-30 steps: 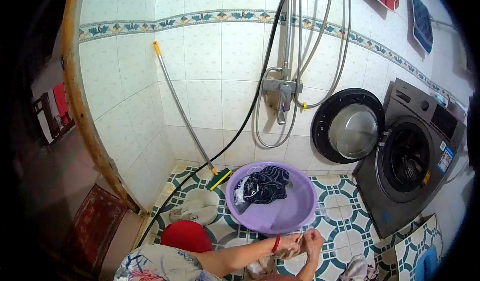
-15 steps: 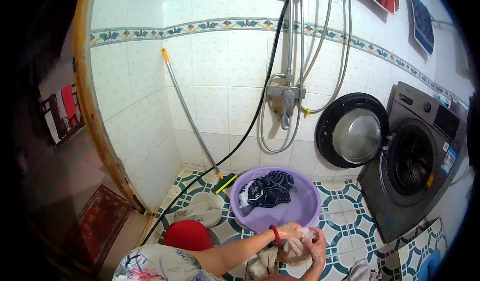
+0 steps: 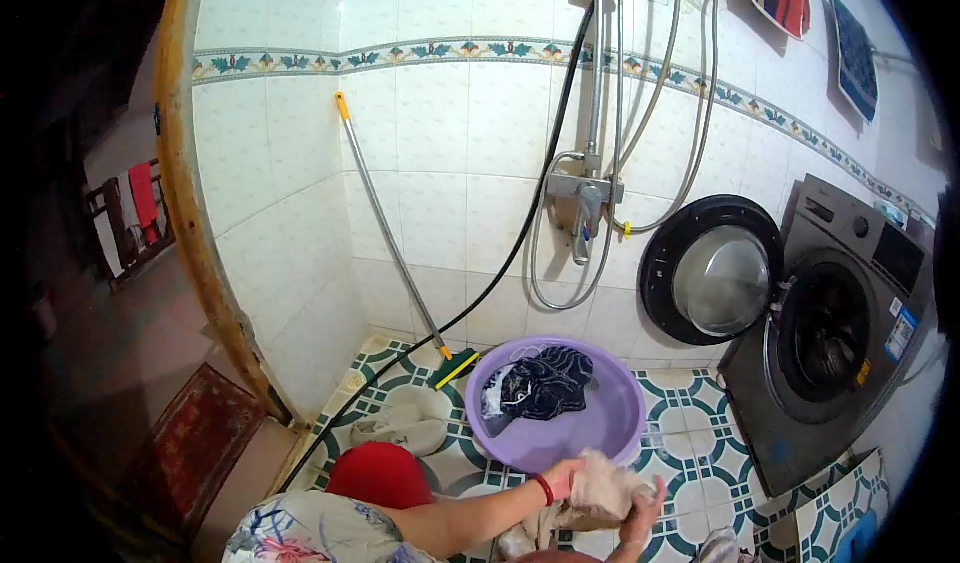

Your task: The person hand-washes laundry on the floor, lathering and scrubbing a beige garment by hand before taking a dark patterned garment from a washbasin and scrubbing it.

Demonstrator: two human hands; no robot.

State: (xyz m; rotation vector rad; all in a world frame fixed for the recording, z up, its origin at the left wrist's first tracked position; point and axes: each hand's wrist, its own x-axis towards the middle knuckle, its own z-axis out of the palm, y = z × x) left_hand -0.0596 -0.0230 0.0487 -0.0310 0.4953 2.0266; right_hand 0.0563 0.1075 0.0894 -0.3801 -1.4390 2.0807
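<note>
My left hand (image 3: 563, 477), with a red bracelet at the wrist, grips the left side of a pale beige cloth (image 3: 602, 485). At the cloth's right edge is my right hand (image 3: 643, 513), its fingers partly raised and touching the fabric. Both hands are just below the near rim of a purple basin (image 3: 632, 441). Dark patterned clothing (image 3: 548, 381) with a white part lies in the basin's left half. More pale cloth (image 3: 517, 540) lies beneath my left forearm.
A front-loading washing machine (image 3: 820, 363) stands at right, door open. A squeegee (image 3: 392, 225) leans on the wall by a black hose (image 3: 520, 238). Pale shoes (image 3: 400, 431) and a red round object (image 3: 380, 475) are at left. Another cloth (image 3: 722, 546) lies at lower right.
The beige cloth has been raised and spread between my hands, which were close together before. My right hand has moved slightly right and its fingers have loosened. The view has shifted.
</note>
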